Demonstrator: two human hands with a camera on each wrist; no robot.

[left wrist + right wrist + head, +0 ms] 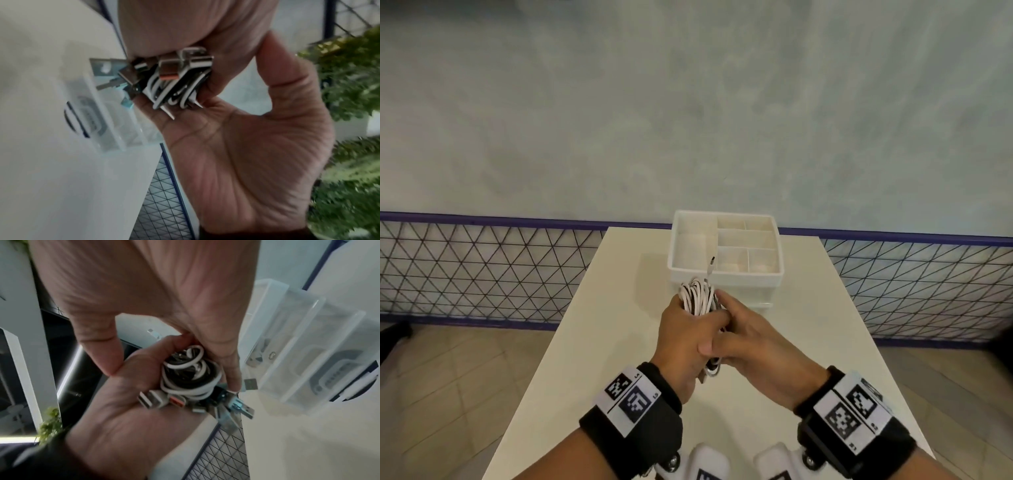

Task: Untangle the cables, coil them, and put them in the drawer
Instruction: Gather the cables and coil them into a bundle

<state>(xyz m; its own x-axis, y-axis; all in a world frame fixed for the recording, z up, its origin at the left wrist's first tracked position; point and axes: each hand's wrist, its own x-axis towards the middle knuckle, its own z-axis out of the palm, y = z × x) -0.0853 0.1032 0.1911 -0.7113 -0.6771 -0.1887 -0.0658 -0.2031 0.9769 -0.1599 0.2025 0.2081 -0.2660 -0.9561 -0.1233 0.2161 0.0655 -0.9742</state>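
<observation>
A coiled bundle of white and black cables (697,296) is held above the white table (825,359), just in front of the white organiser box (726,274). My left hand (685,329) grips the bundle from the left, and my right hand (743,325) wraps it from the right, the two overlapping. One plug end (711,263) sticks up from the coil. In the right wrist view the cable loops (189,378) and several USB plugs (156,400) lie between both palms. The left wrist view shows the plugs (174,76) against my left palm (246,162). The translucent drawer (308,345) sits under the box's tray.
The box's top tray has several open compartments (743,238). The table's far edge meets a mesh fence with a purple rail (482,274). Green plants (349,81) stand off to the side. Tiled floor (448,394) lies left of the table.
</observation>
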